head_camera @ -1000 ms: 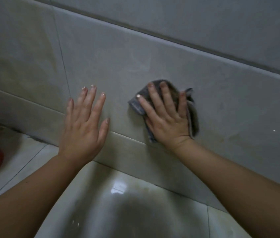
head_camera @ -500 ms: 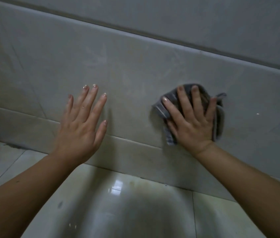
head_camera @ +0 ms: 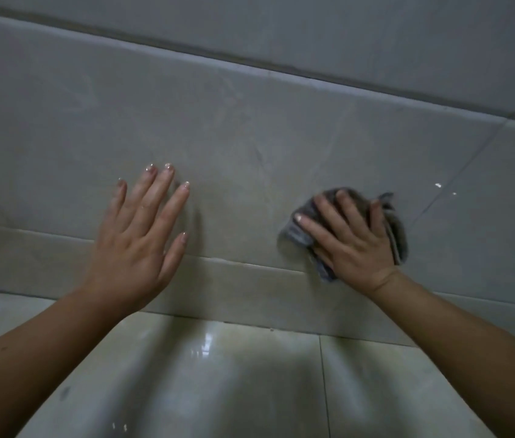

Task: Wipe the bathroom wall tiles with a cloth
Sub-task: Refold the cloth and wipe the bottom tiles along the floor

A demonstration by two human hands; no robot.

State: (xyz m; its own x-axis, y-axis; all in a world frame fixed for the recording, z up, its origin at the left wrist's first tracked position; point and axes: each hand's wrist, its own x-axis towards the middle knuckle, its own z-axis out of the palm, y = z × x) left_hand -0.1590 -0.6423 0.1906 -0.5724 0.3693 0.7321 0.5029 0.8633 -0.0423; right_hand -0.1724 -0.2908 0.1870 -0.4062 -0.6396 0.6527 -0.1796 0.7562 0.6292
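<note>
Right hand: the right hand (head_camera: 352,240) lies flat, with fingers spread, and presses the cloth (head_camera: 395,227) against the wall tile (head_camera: 249,147); it pins the cloth rather than closing around it.
Cloth: grey and crumpled, mostly under the palm; its edges show above the fingertips, to the thumb side and below the heel of the hand.
Left hand: the left hand (head_camera: 139,245) is open and holds nothing; it seems to rest on the same tile, well apart from the cloth, probably for support.
Step in hand: wiping the lower row of tiles, I think.
How to do it well: keep the whole palm on the cloth, so that it does not slide out from under the fingers; press evenly and let the strokes overlap. The grout line (head_camera: 249,263) just below the wrist needs a pass too.
Risk: the floor (head_camera: 249,390) below the arms looks shiny, perhaps wet, so the supporting hand is useful.
Containers: I see none, neither bucket nor basin.
</note>
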